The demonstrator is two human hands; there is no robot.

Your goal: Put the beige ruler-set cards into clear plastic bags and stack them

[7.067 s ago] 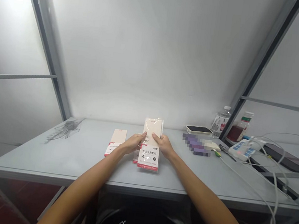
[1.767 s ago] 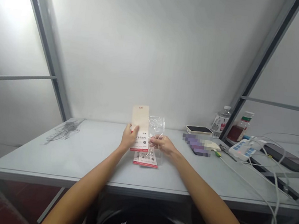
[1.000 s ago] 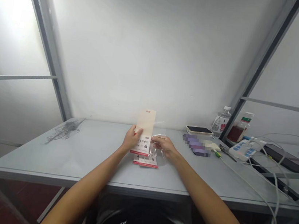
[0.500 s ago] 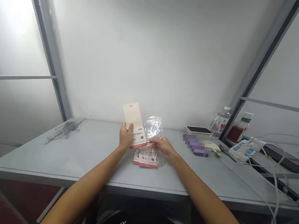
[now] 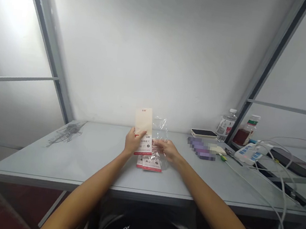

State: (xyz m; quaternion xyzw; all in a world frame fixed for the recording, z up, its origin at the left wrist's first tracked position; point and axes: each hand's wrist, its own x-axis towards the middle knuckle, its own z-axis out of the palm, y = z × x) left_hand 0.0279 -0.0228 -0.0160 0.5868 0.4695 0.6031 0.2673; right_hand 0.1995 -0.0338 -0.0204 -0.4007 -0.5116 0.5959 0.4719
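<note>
My left hand point(image 5: 135, 140) is closed on a cream card pack point(image 5: 143, 120) with a white, red-edged printed lower part. The pack stands nearly upright, its thumb-side face toward me. To its right, my right hand point(image 5: 168, 149) pinches a clear plastic bag point(image 5: 161, 127), which looks flat and see-through. The bag's left edge lies close beside the pack; whether they touch I cannot tell. Below both hands, white card packs point(image 5: 152, 165) with red lower edges overlap on the grey table point(image 5: 90, 159).
A tangle of thin dark strands point(image 5: 67, 133) lies on the left. To the right are a phone point(image 5: 204, 133), a water bottle point(image 5: 226, 125), a jar with dark red contents point(image 5: 245, 133), a power strip point(image 5: 251, 153) and loose white cables point(image 5: 284, 188). Metal frame posts flank the table.
My left hand has brought the cream card pack a little to the right and turned it from a leftward tilt to nearly upright. The right hand and bag have barely shifted.
</note>
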